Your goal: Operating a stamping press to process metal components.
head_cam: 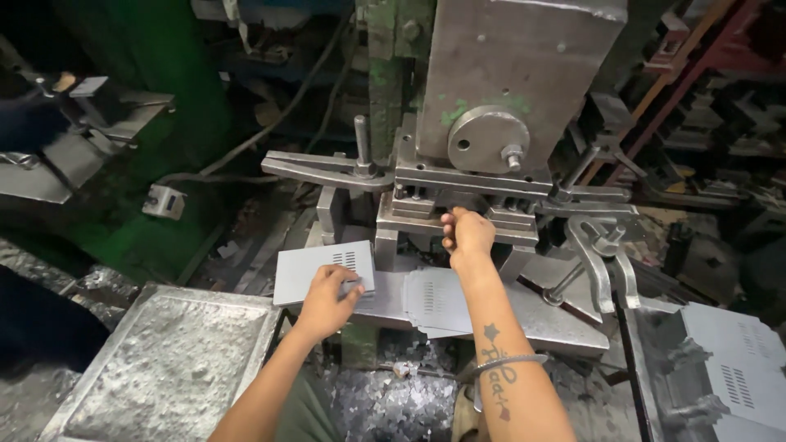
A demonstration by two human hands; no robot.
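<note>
Nearest, the left hand (330, 292) lies flat at 7 o'clock, fingers spread, pinning a grey slotted metal sheet (321, 270) ready beside the press (491, 123). Further, at 12 o'clock, the right hand (467, 236) reaches under the press head; its grip is hidden. More sheets (438, 301) lie below it.

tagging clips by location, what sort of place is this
Most likely a metal stamping workshop. A heavy press stands over the bench, the left hand rests on a grey vented sheet-metal panel, and metal offcuts litter the floor below.
</note>
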